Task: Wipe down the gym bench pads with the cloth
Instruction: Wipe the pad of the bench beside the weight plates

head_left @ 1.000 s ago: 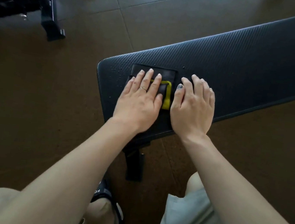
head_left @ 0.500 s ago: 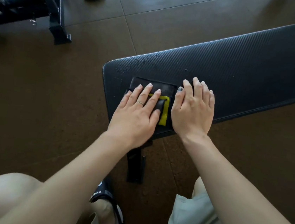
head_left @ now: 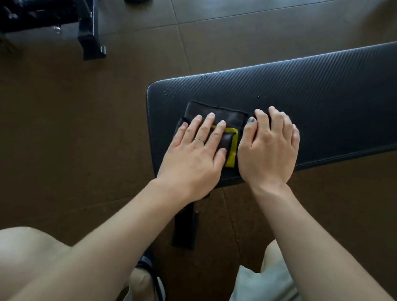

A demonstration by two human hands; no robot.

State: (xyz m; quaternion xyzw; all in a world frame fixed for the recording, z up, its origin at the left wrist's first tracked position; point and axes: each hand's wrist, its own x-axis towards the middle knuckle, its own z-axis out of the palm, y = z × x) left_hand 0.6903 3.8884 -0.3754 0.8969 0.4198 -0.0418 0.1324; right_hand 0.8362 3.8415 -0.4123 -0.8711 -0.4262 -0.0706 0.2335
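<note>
Dark cloth (yellow trim) flat under left hand, beside right hand.

Open path: bare bench pad running right of the right hand.
Blocked: left hand flat on cloth, at the pad's end.

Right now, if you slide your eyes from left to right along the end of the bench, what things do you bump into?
Bare bench pad end → left hand pressing flat on the dark cloth → the cloth's yellow edge → right hand resting beside it → long bare stretch of pad.
</note>
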